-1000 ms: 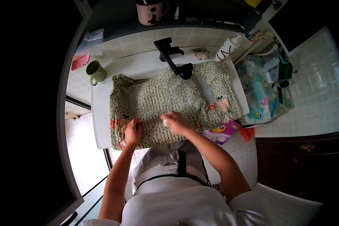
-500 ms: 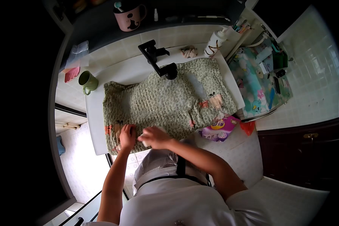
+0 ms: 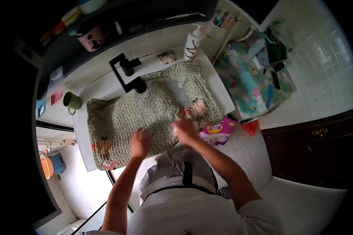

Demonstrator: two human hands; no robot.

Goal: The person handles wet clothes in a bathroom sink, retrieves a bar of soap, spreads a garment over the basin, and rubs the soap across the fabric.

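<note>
A wet, green-patterned textured cloth [image 3: 145, 113] with orange and peach motifs is spread over the white sink counter. My left hand [image 3: 140, 144] lies on its front part, fingers stretched out over the fabric. To the right of it, my right hand [image 3: 185, 131] is closed and blurred by motion. Its fingers are round a small white bar [image 3: 174, 130] that looks like soap, low over the cloth's front edge. Pale, foamy-looking patches show on the cloth's middle and right side. The black faucet [image 3: 134, 80] stands behind, its spout over the cloth.
On the white counter [image 3: 219, 92] are a green mug [image 3: 71, 102], a crumpled cloth [image 3: 167, 57] and a white pump bottle [image 3: 193, 43]. A pink mug [image 3: 91, 37] stands on the dark shelf above. A purple detergent bag [image 3: 219, 131] sits below the counter, beside a patterned side table [image 3: 243, 94].
My right hand has moved right along the cloth with the white bar, away from my left hand. My left hand has shifted slightly right. The camera view has turned, so the counter appears farther left.
</note>
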